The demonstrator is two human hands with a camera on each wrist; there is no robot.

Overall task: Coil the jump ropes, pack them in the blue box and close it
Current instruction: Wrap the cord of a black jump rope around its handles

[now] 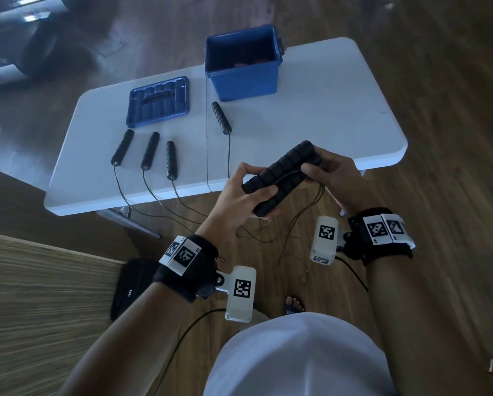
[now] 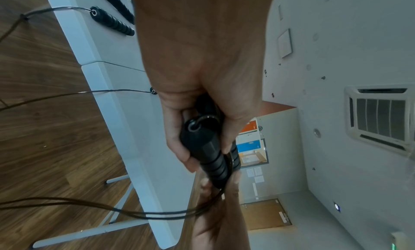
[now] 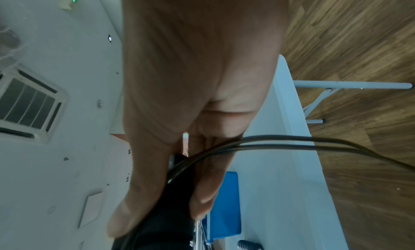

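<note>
White table (image 1: 325, 90) behind; paired handles (image 1: 279, 178) held above its near edge, left hand (image 1: 239, 201) fingers curled round lower end, right hand (image 1: 333, 175) pinching upper end.

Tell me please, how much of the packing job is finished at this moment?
Early to middle. Something reddish already lies in the open blue box, though what it is cannot be told. The left hand and right hand hold one rope's paired handles; its cord hangs loose. Four handles remain on the table, and the lid is off.

dim, hazy head view; wrist views brighter, edges warped and blurred
</note>
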